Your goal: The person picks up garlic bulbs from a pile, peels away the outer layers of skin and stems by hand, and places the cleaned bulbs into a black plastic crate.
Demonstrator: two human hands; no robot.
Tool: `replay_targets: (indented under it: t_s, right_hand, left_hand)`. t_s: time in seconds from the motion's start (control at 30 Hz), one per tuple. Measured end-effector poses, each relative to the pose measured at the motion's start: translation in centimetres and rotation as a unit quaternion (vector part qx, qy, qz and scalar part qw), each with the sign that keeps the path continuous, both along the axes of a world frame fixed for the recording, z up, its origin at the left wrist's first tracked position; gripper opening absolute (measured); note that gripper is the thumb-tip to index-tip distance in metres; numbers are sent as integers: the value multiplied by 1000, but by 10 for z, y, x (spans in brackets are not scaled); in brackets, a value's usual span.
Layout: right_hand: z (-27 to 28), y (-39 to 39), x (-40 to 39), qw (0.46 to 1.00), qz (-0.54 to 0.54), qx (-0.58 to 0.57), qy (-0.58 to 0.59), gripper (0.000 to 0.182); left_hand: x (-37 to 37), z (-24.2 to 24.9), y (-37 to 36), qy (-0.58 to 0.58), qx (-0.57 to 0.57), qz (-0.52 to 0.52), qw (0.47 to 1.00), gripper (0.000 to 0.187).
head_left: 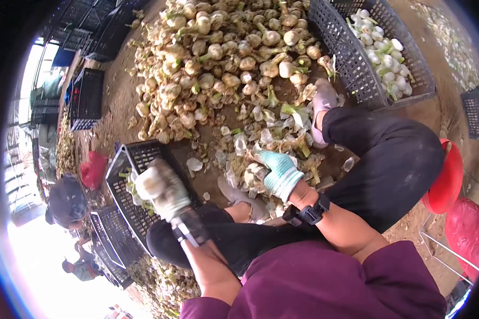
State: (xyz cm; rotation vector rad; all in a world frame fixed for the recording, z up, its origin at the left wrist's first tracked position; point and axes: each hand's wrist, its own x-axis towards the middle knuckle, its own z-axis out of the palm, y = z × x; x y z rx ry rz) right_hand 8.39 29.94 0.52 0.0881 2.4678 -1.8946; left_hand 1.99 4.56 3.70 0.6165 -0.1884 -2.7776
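My left hand (171, 198), in a pale glove and smeared by motion, is closed round a whitish garlic bulb (150, 184). It is above the near edge of a black crate (123, 175) at the left, in which green-stemmed white bulbs partly show. My right hand (281, 174), in a white and teal glove, is low between my knees over loose husks (269, 141). Its fingers curl against a brownish garlic bulb (254, 174), partly hidden by the glove. Beyond both hands lies a large heap of unpeeled garlic bulbs (213, 69).
A black crate (351, 69) of cleaned white bulbs stands at the upper right. Beside my right knee are a red plastic tub (446, 175) and a red sack (471, 234). More black crates (109, 236) line the left, near another person (68, 202) in a dark cap.
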Motion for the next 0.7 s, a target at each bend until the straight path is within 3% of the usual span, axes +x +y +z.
replay_targets:
  t_s: [0.03, 0.07, 0.1, 0.17, 0.2, 0.23, 0.27, 0.3, 0.33, 0.37, 0.4, 0.43, 0.47, 0.5, 0.6, 0.63, 0.7]
  right_hand:
    - [-6, 4, -1, 999, -11, -1, -41, 25]
    - [-8, 6, -5, 997, -16, -14, -71, 23]
    - [-9, 7, -10, 994, -20, -28, -102, 21]
    - [-9, 8, -18, 979, -11, -113, -171, 20]
    - [-23, 2, -17, 986, -35, -131, -96, 20]
    - [-33, -1, -16, 987, -41, -109, -112, 19]
    - [-47, -5, -14, 988, -64, -101, -100, 21]
    - [-58, -5, -15, 988, -88, -93, -88, 22]
    - [-39, 14, -23, 972, -67, -126, -185, 23]
    - [-38, 19, -25, 954, -122, -120, -247, 23]
    - [-53, 15, -25, 937, -204, -173, -225, 22]
    - [-69, 12, -24, 910, -285, -223, -201, 22]
    - [-63, 19, -27, 867, -329, -267, -261, 20]
    - [-72, 20, -28, 869, -354, -230, -259, 16]
    - [-80, 28, -36, 879, -350, -158, -283, 12]
    - [-94, 21, -38, 855, -374, -227, -277, 13]
    - [-98, 23, -36, 863, -373, -191, -281, 14]
  left_hand:
    - [5, 8, -29, 51, 205, 42, 977, 53]
    - [2, 15, -28, 151, 181, 56, 970, 62]
    - [-1, 23, -23, 163, 141, 25, 976, 65]
    - [-22, 6, -8, 92, -136, -70, 984, 68]
    - [-30, -6, 9, 45, -199, -199, 959, 62]
    - [-50, -23, 29, 104, -120, -347, 924, 51]
    - [-57, -12, 91, -48, -347, -314, 883, 40]
    - [-74, -29, 118, -55, -368, -392, 841, 32]
    - [-83, -30, 171, -134, -592, -355, 711, 29]
    - [-93, -49, 196, -30, -720, -363, 591, 29]
    - [-108, -68, 217, 70, -847, -354, 391, 36]
    - [-122, -93, 235, 173, -892, -297, 293, 46]
    - [-133, -106, 258, 200, -897, -324, 226, 55]
    - [-144, -117, 279, 192, -910, -353, 103, 61]
    - [-171, -160, 319, 201, -907, -356, -99, 60]
    - [-177, -172, 325, 211, -905, -335, -158, 59]
    - [-186, -184, 329, 227, -905, -332, -139, 55]
